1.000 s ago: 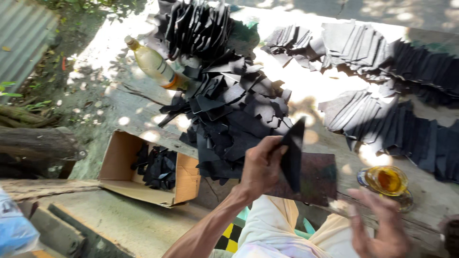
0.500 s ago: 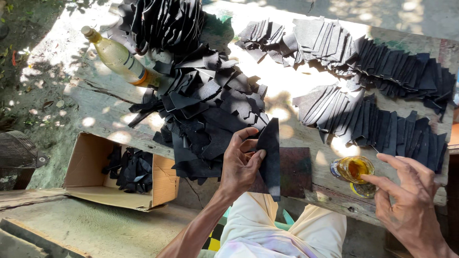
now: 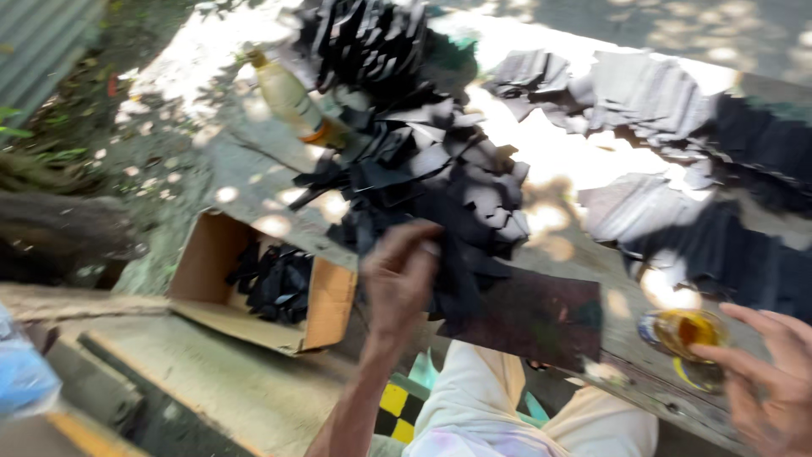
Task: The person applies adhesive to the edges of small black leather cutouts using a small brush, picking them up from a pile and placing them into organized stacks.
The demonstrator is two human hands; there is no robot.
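The black cut pieces (image 3: 423, 169) look like thin, matt rubber or leather. The box (image 3: 321, 309) is plain brown cardboard. The bottle (image 3: 292, 101) is shiny clear plastic. The small dish (image 3: 685, 334) looks glossy. The dark board (image 3: 541, 317) is dull and stained.

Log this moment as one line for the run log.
left hand: holds black cut piece | right hand: open beside small tin of yellow liquid | cardboard box: black scraps inside
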